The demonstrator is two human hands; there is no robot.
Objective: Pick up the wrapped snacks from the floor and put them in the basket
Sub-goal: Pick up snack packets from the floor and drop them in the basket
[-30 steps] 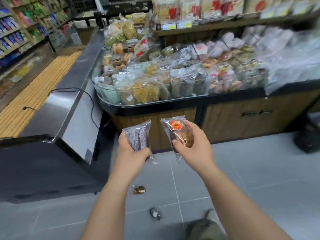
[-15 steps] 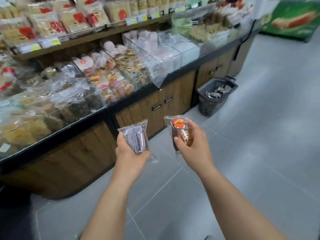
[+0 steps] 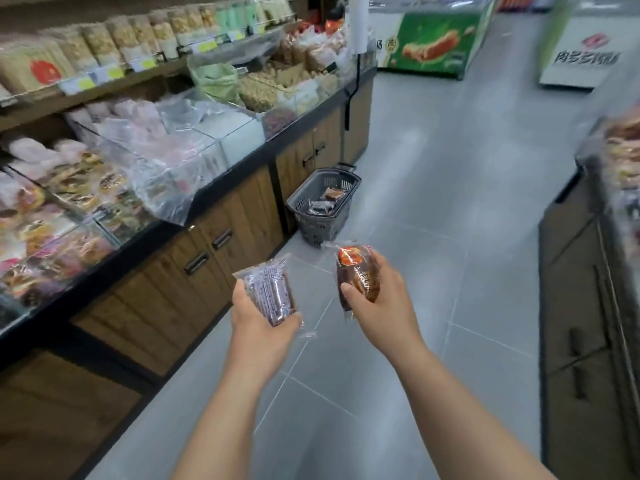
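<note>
My left hand (image 3: 261, 318) grips a clear-wrapped dark purple snack (image 3: 270, 292) with white print, held upright in front of me. In my right hand (image 3: 379, 301) is a brown wrapped snack with a red-orange label (image 3: 356, 271), pinched between thumb and fingers. The grey plastic basket (image 3: 313, 199) stands on the floor ahead, against the wooden counter, well beyond both hands. A few wrapped snacks lie inside it.
A long wooden counter (image 3: 207, 251) with glass bins of packaged baked goods runs along the left. A second display stand (image 3: 588, 271) rises at the right edge. Grey tiled aisle floor (image 3: 450, 202) stretches between them toward a green freezer chest (image 3: 436, 43).
The view has swung right, from the counter front and the snacks on the floor to down the aisle. The basket now sits nearer the centre. Both hands keep their snacks.
</note>
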